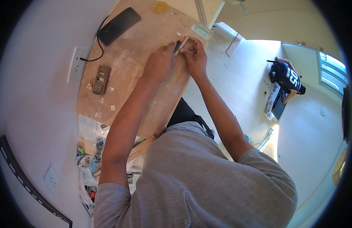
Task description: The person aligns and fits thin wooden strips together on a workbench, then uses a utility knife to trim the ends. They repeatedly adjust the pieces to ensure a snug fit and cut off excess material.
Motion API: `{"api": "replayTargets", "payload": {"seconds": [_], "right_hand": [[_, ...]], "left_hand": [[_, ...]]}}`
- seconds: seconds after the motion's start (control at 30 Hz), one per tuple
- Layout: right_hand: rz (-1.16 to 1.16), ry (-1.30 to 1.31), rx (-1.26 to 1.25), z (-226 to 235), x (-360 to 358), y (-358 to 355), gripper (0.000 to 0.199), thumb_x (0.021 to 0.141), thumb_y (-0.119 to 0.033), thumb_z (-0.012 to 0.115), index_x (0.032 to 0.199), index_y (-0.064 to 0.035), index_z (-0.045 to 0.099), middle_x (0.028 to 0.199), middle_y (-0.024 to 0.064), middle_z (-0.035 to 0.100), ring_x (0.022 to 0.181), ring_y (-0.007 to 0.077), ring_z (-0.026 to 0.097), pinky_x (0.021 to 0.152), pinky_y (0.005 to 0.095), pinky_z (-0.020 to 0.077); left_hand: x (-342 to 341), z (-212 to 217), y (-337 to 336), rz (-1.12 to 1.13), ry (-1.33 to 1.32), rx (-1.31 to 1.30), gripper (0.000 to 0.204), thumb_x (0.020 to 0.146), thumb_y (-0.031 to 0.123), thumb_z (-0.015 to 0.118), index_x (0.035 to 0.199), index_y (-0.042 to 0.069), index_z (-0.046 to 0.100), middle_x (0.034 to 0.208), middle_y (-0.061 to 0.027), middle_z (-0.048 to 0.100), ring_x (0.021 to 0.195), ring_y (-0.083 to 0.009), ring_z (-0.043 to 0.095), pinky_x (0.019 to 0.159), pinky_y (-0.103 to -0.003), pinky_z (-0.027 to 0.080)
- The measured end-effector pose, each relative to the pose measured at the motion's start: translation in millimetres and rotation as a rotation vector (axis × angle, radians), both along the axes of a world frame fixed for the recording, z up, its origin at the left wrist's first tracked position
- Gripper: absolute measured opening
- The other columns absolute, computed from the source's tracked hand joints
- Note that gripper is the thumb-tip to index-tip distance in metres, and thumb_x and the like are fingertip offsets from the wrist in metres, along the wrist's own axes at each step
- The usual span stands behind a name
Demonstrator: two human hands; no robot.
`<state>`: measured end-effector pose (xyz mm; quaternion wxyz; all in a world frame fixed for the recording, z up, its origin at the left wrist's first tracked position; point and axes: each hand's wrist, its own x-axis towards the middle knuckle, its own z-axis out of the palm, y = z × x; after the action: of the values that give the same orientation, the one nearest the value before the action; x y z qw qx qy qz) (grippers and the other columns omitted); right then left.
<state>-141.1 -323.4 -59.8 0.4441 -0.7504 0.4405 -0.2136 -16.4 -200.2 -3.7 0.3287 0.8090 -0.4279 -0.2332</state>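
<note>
My left hand (160, 62) is closed round a slim black-and-red tool (178, 43), whose exact kind I cannot make out. Fingers and thumb of my right hand (195, 57) pinch a small, pale strip that looks like wood (182, 46). Tool and strip lie side by side, close together or touching, above the far right part of a worn brown board (145, 98). A small white scrap (179, 34) rests on the board just beyond my hands.
A black phone (119, 26) and a cable (101, 53) lie at the far left, near a wall socket (76, 65). Closer stands a brown block-shaped device (101, 79). A yellow round object (160, 6) sits at the back. Another person (286, 78) bends over at the right.
</note>
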Motion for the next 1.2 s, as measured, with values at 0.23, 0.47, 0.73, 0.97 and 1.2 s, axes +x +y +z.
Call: {"api": "replayTargets", "payload": {"seconds": [0.23, 0.47, 0.73, 0.97, 1.2], "right_hand": [[0.038, -0.036, -0.032, -2, -1, -2, 0.062, 0.085, -0.026, 0.088, 0.142, -0.012, 0.068, 0.102, 0.0074, 0.065, 0.098, 0.0185, 0.06, 0.091, 0.0325, 0.0517], [0.005, 0.004, -0.006, 2, 3, -2, 0.06, 0.083, -0.027, 0.087, 0.139, -0.0119, 0.069, 0.107, 0.011, 0.068, 0.101, 0.0239, 0.064, 0.093, 0.0369, 0.0527], [-0.031, 0.044, 0.037, 3, 5, -1, 0.06, 0.081, -0.025, 0.087, 0.136, -0.0137, 0.066, 0.112, 0.0224, 0.069, 0.107, 0.0373, 0.068, 0.095, 0.0459, 0.0534], [-0.004, 0.027, 0.006, -5, 6, -2, 0.065, 0.079, -0.024, 0.089, 0.136, -0.0137, 0.062, 0.113, 0.0227, 0.066, 0.107, 0.0378, 0.066, 0.094, 0.048, 0.0526], [0.013, 0.034, 0.027, -8, 6, 1, 0.067, 0.078, -0.022, 0.091, 0.137, -0.0142, 0.06, 0.119, 0.0225, 0.062, 0.114, 0.0374, 0.062, 0.098, 0.0464, 0.0512]], "left_hand": [[3, 8, -4, -0.037, -0.025, 0.034, 0.041, 0.093, 0.007, 0.064, 0.134, 0.001, 0.065, 0.111, -0.0272, 0.071, 0.101, -0.0452, 0.07, 0.089, -0.051, 0.057], [8, 13, -7, -0.087, -0.061, -0.05, 0.022, 0.096, 0.01, 0.061, 0.116, 0.002, 0.065, 0.101, -0.0251, 0.071, 0.094, -0.0463, 0.07, 0.082, -0.055, 0.056], [10, 18, -5, -0.119, -0.039, -0.012, 0.018, 0.094, 0.008, 0.06, 0.111, 0.001, 0.065, 0.099, -0.0249, 0.071, 0.097, -0.0457, 0.068, 0.084, -0.055, 0.054], [6, 23, 18, -0.104, -0.02, 0.06, 0.04, 0.091, 0.004, 0.062, 0.131, -0.001, 0.067, 0.108, -0.0285, 0.072, 0.102, -0.0462, 0.069, 0.09, -0.052, 0.055], [0, 28, 30, -0.067, 0.005, 0.092, 0.042, 0.092, 0.005, 0.062, 0.133, -0.001, 0.066, 0.113, -0.029, 0.072, 0.105, -0.0458, 0.069, 0.094, -0.052, 0.054]]}}
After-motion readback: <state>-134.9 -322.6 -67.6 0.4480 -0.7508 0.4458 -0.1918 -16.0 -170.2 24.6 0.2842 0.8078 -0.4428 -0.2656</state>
